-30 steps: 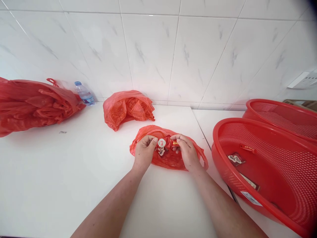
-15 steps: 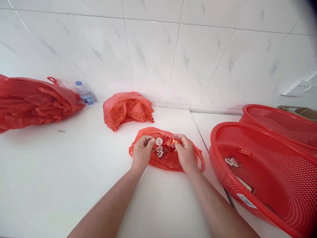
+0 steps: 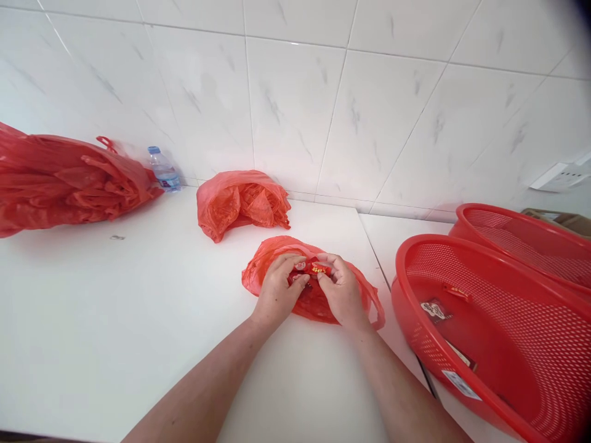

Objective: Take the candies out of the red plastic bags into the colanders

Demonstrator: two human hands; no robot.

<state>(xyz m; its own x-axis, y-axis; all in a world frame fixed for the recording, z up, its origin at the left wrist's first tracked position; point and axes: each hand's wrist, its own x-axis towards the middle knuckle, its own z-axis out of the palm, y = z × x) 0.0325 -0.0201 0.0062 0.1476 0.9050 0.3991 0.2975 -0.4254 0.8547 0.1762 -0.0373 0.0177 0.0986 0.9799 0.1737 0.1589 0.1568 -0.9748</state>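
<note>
A red plastic bag [image 3: 318,307] lies open on the white table, with both my hands over its mouth. My right hand [image 3: 340,287] pinches a small red wrapped packet with gold lettering [image 3: 319,269]. Close beside it, my left hand [image 3: 280,289] has its fingers curled and closed around a red packet with a round pale label [image 3: 300,266]. Beneath the left fingers, another dark red packet with pale print is partly hidden inside the bag.
Red perforated baskets [image 3: 462,246] stand at the right, the nearer holding several packets. A crumpled red bag [image 3: 242,203] lies by the tiled wall. At left are a large bundle of red bags [image 3: 69,181] and a water bottle [image 3: 165,170].
My left hand has moved right, closer to my right hand, and its fingers now cover more of the packets. The view has shifted slightly.
</note>
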